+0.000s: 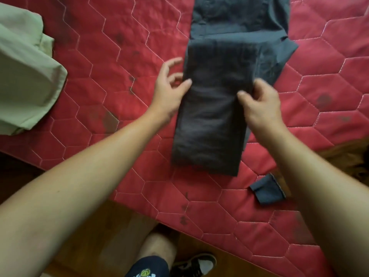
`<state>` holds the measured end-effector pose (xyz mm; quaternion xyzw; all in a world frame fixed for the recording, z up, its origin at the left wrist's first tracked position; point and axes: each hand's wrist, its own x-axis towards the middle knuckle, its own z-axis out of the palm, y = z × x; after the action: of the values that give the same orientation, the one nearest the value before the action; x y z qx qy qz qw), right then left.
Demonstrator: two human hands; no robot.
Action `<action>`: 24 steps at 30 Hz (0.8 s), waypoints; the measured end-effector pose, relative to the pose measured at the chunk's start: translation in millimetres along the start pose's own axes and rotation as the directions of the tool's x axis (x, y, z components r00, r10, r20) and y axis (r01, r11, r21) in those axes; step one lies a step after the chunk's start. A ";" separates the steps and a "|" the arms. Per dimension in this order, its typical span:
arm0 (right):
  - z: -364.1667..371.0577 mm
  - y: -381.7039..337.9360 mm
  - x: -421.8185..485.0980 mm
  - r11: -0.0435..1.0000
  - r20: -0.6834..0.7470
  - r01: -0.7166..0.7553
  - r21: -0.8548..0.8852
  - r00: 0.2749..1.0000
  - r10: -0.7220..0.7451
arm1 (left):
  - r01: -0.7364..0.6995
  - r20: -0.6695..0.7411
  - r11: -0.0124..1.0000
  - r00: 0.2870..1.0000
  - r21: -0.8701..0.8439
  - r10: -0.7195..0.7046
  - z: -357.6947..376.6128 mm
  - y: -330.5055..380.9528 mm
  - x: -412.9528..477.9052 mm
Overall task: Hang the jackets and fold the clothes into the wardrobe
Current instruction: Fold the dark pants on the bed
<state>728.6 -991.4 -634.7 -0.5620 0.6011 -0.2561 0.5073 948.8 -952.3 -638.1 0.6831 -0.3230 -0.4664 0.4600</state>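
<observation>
Dark grey trousers (211, 108) folded lengthwise on the red quilted bed (111, 62), with the upper part spread flat toward the far side. At the fold's left edge, left hand (169, 90) relaxed and spread, thumb tip touching the cloth. At the right edge, right hand (259, 104) curled, thumb on the cloth; grip blurred, cannot tell. Well apart on the left, green garment (24, 76). Beside the right forearm, small dark cloth (267, 190).
</observation>
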 end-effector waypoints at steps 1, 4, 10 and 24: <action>-0.3 -5.8 14.2 0.999 -0.024 0.000 0.041 1.000 0.001 | 0.040 -0.013 0.998 0.999 -0.042 -0.040 4.7 5.6 15.5; 6.1 4.6 32.7 0.940 -0.002 -0.289 0.181 0.956 0.295 | 0.331 0.038 0.935 0.944 -0.125 -0.329 12.8 -2.9 31.5; 19.6 66.3 -60.4 0.716 0.317 -0.634 0.293 0.771 0.553 | 0.657 0.382 0.752 0.709 -0.051 -0.593 -22.5 -58.6 -49.6; 39.5 119.2 -211.8 0.746 0.318 -0.652 0.137 0.742 0.590 | 0.733 0.365 0.679 0.623 0.037 -0.692 -58.5 -122.7 -200.4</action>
<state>683.6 -754.7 -685.2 -0.2901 0.6488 -0.0672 0.7003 933.6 -713.6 -675.8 0.6328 -0.0744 -0.7413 0.2109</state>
